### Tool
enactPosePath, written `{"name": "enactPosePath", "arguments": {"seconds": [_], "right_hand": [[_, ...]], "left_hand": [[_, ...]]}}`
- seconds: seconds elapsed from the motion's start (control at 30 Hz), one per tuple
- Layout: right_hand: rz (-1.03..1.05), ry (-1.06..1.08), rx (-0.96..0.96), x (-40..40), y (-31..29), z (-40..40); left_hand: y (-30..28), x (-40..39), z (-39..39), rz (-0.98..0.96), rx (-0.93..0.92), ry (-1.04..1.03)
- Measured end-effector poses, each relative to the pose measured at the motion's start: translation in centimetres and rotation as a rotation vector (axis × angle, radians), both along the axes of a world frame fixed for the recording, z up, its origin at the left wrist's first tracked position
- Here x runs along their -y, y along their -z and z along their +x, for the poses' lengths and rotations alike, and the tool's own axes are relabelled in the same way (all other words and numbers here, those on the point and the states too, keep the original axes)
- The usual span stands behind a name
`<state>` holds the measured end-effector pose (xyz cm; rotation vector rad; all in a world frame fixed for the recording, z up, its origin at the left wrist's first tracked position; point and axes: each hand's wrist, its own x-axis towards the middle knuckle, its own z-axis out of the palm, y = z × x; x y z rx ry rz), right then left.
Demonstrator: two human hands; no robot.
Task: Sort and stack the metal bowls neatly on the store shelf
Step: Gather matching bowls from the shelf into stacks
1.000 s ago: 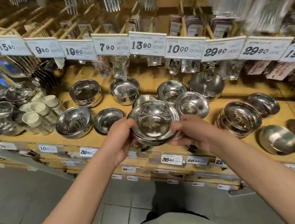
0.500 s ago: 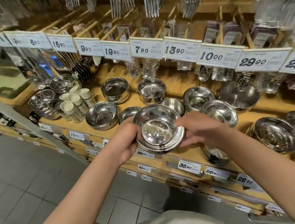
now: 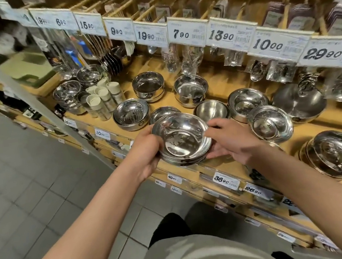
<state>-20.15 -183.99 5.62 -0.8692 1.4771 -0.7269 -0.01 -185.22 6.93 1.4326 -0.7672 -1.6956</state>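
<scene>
A nested stack of shiny metal bowls (image 3: 180, 139) is held just above the front edge of the wooden shelf (image 3: 220, 85). My left hand (image 3: 147, 153) grips its left rim. My right hand (image 3: 231, 141) cups the right side and underside, fingers spread. Right behind the stack lies a shallow bowl (image 3: 163, 112), with a matte bowl (image 3: 211, 111) beside it. Further bowls stand around: a wide one (image 3: 131, 116) to the left, two deep ones (image 3: 148, 86) (image 3: 191, 89) behind, and two (image 3: 247, 102) (image 3: 270, 123) to the right.
White-capped glass jars (image 3: 100, 99) and more bowls (image 3: 68, 94) stand at the shelf's left. A large flat bowl stack (image 3: 339, 154) sits at the far right. Price tags (image 3: 187, 31) and bagged cutlery hang overhead. A grey post (image 3: 34, 98) crosses the left; tiled floor lies below.
The view has swung left and closer to the shelf. The bowl stack stays in both hands, now lower by the shelf's front edge, and my right hand's fingers have spread under it.
</scene>
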Motion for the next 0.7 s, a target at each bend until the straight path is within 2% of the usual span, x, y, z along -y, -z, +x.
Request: {"name": "enactPosePath", "arguments": {"seconds": [0.23, 0.4, 0.7], "right_hand": [[0.020, 0.027, -0.122, 2.7, 0.1, 2.7], [0.033, 0.073, -0.108, 6.2, 1.0, 6.8], [0.069, 0.279, 0.094, 9.9, 1.6, 13.5]], "left_hand": [[1.4, 3.4, 3.0, 0.024, -0.077, 0.023], [2.2, 7.8, 7.3, 0.007, -0.106, 0.121], [1.8, 16.6, 14.6, 0.077, -0.122, 0.364]]}}
